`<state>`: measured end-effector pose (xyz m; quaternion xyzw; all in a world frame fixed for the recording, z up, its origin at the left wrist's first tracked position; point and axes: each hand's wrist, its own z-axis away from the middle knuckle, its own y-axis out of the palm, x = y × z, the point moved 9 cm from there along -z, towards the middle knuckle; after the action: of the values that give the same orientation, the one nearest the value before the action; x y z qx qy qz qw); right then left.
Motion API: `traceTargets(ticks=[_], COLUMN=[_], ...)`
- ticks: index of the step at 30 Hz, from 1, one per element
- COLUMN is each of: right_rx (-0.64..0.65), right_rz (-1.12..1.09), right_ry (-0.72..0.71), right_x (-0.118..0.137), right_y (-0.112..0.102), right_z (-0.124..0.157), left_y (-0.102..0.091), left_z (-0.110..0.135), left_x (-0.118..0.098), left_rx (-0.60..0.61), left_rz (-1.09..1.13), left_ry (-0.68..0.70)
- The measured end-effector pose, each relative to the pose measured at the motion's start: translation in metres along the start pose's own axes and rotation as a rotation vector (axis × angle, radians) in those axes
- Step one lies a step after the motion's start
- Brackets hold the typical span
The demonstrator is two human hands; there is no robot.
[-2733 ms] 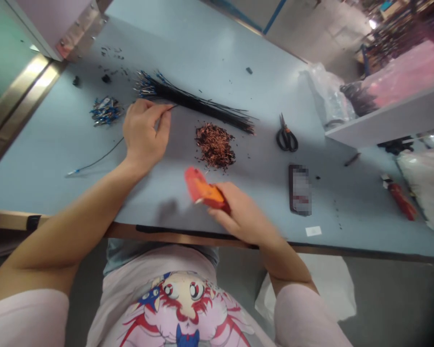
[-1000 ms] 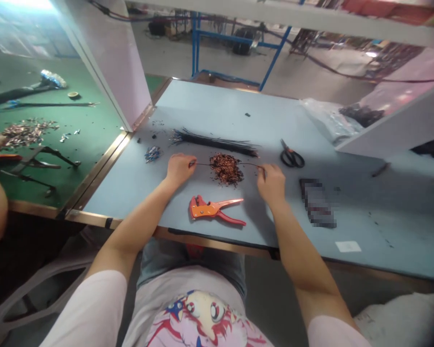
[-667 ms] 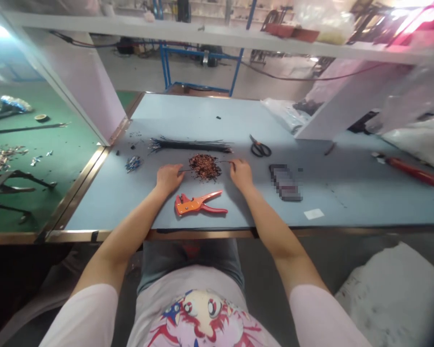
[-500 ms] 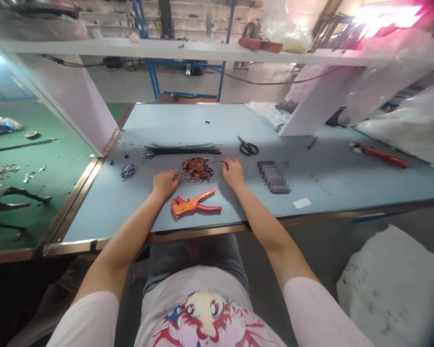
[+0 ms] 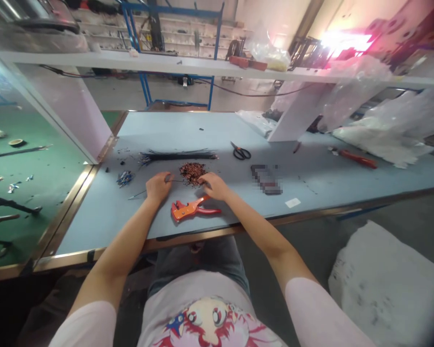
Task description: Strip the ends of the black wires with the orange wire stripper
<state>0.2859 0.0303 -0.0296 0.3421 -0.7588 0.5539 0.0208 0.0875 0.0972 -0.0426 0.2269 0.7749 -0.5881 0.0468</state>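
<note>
My left hand (image 5: 159,186) is closed on a thin dark wire (image 5: 137,194), which sticks out on both sides of the fist; its left tip looks bare. To the right, the wire runs toward my right hand (image 5: 213,186), whose fingers are pinched at the edge of a pile of copper-coloured bits (image 5: 192,172). The wire's right end is hidden there. Just in front of the pile lies an orange and red wire stripper (image 5: 188,209), its upper handle close under my right hand. Behind the pile rests a bundle of black wires (image 5: 181,155) with stripped ends.
Black-handled scissors (image 5: 241,152) and a blurred-out dark object (image 5: 266,179) lie right of the pile. A small heap of blue and silver bits (image 5: 124,178) is at left. A red-handled tool (image 5: 358,158) lies far right, near plastic bags (image 5: 386,130). A white shelf (image 5: 159,61) spans the back.
My right hand has come left and nearer, to the pile's edge. A length of wire now shows left of my left hand. The camera view has shifted slightly.
</note>
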Motion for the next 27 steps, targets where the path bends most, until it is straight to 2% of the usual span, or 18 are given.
traceTargets(ticks=[4,6,9,13,17,19,23,27], right_rx=[0.154,0.162,0.095,0.071,0.170,0.179,0.146,0.201], right_rz=[-0.023,-0.019,0.000,0.019,0.027,0.036,0.078,0.119], right_ry=[-0.039,-0.006,0.097,0.222,0.266,0.289,0.386,0.471], right_x=[0.017,0.015,0.000,-0.020,-0.018,-0.016,-0.026,-0.036], right_y=[0.023,0.026,0.015,0.001,0.007,0.007,-0.006,-0.011], right_z=[-0.007,-0.013,-0.019,-0.009,0.003,0.002,0.000,0.011], left_y=[-0.010,-0.014,-0.017,-0.017,-0.009,-0.005,-0.001,-0.004], left_z=[-0.006,-0.007,-0.007,-0.007,-0.007,-0.007,-0.007,-0.008], left_x=[0.029,0.039,0.048,0.050,0.047,0.046,0.045,0.043], left_rx=[-0.032,-0.037,-0.029,-0.003,0.059,0.096,0.137,0.147], left_rz=[0.020,0.025,0.035,0.061,0.097,0.113,0.131,0.160], left_ry=[-0.160,-0.221,-0.281,-0.311,-0.304,-0.292,-0.272,-0.266])
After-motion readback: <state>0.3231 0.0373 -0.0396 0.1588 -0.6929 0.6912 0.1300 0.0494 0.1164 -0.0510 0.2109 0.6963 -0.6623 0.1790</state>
